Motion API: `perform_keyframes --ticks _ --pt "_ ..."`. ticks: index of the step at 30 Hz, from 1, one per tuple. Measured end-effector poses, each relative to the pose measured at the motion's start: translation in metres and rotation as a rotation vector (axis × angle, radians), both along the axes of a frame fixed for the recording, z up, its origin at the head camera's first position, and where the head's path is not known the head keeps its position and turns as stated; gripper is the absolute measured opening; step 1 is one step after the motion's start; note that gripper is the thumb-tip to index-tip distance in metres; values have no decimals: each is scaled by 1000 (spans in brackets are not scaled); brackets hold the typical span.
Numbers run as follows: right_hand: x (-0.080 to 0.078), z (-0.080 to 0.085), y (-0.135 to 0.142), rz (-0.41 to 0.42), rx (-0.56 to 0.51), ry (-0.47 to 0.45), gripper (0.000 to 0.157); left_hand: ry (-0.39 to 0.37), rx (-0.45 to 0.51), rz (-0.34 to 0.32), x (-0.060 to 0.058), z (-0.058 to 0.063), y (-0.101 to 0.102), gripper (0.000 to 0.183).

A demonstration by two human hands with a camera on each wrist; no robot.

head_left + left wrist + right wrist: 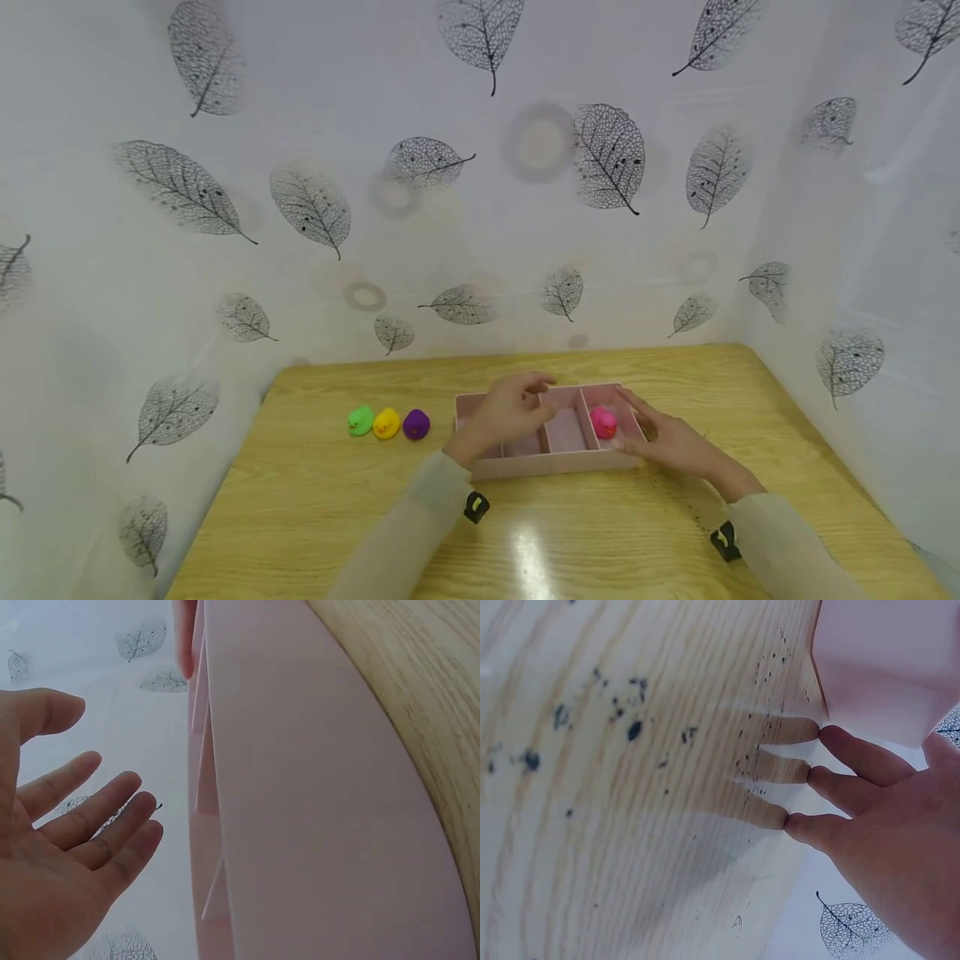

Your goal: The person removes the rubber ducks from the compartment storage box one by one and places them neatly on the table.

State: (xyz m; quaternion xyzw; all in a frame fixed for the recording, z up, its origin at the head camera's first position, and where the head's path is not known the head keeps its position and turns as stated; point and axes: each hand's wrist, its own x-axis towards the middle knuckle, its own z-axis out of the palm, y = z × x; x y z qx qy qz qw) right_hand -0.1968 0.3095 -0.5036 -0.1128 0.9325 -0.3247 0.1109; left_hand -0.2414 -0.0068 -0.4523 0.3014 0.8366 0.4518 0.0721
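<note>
A long pink box (525,467) divided into compartments lies on the wooden table. Inside its rightmost compartment sits a pink rubber duck (603,422). My left hand (513,412) hovers over the middle of the box, fingers loosely spread and holding nothing; the left wrist view shows its bare palm beside the box wall (322,780). At the box's right end, my right hand (675,443) grips it, thumb at the front rim and a finger at the back corner. In the right wrist view the other fingers (855,791) reach down beside the box end.
Left of the box stand a green duck (361,421), a yellow duck (387,423) and a purple duck (416,424) in a row. A white curtain (480,208) with leaf prints hangs behind the table (315,517) and along its sides.
</note>
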Motion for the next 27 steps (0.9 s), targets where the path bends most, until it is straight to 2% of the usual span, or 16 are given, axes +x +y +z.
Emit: perform_keyframes --ticks 10,16,20,23,27 --pt "0 1 1 -6 8 -41 98 11 -55 -33 -4 -8 19 47" --pt "0 0 1 5 4 -18 96 -33 2 -34 -3 -11 31 45" --pt "0 0 1 10 -7 -18 96 -40 17 -44 -4 -17 39 46" --pt "0 -1 2 6 -3 -23 97 -6 9 -56 -6 -23 46 44" --pt "-1 -1 2 2 12 -42 98 49 -20 -69 -6 -25 55 39"
